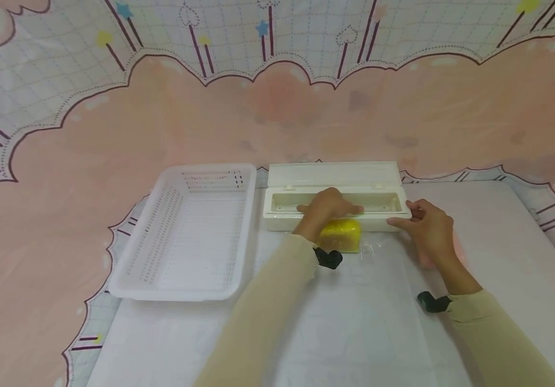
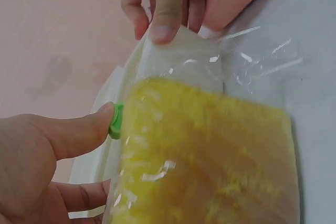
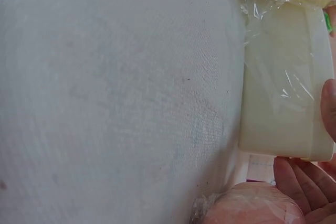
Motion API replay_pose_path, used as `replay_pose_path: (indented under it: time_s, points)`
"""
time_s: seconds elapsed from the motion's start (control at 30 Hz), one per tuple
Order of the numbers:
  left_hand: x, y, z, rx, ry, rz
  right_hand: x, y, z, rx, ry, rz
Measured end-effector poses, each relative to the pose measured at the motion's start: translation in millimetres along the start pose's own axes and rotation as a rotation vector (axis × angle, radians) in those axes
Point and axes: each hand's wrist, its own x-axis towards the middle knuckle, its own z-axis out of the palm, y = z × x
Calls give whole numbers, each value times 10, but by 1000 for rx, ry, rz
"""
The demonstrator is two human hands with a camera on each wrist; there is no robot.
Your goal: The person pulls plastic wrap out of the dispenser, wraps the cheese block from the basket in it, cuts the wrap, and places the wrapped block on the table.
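A long white plastic-wrap dispenser (image 1: 277, 221) stands at the back of the white table with its lid (image 1: 332, 174) raised. My left hand (image 1: 328, 207) reaches over the trough, its straight thumb pressing a small green slider (image 2: 116, 121) on the dispenser's edge. Clear film spreads down the front, with a yellow block (image 1: 340, 236) lying in or under it, just below my left hand. At the right end, my right hand (image 1: 429, 226) grips the dispenser, thumb on the front and fingers round the end. A pink block (image 3: 252, 205), partly hidden in clear film, lies beside my right wrist.
To the left stands a white perforated plastic basket (image 1: 250, 231), close beside the dispenser. A white cloth covers the table (image 1: 364, 322). Behind it hangs a peach and white patterned cloth (image 1: 306, 118). Black wrist cameras (image 1: 329, 259) sit at both cuffs.
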Motion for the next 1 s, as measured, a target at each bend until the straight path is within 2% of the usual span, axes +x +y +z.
replay_pose_path:
  time_s: [0.23,0.47,0.73,0.9,1.0]
  points:
    - [3,-198,-145,-13,-21,-5,2,-11,14,22,-4,18]
    - [-60,-375,-292,-34,-60,-30,-4,-25,3,-28,-6,24]
    - [-58,-466,-321,-49,-23,-6,-10,-44,0,-25,-33,46]
    - [-57,-518,-399,-66,-51,5,-6,-41,0,-7,-27,36]
    - [-46,-553,-461,-28,-79,43,-10,-35,-10,-9,-22,23]
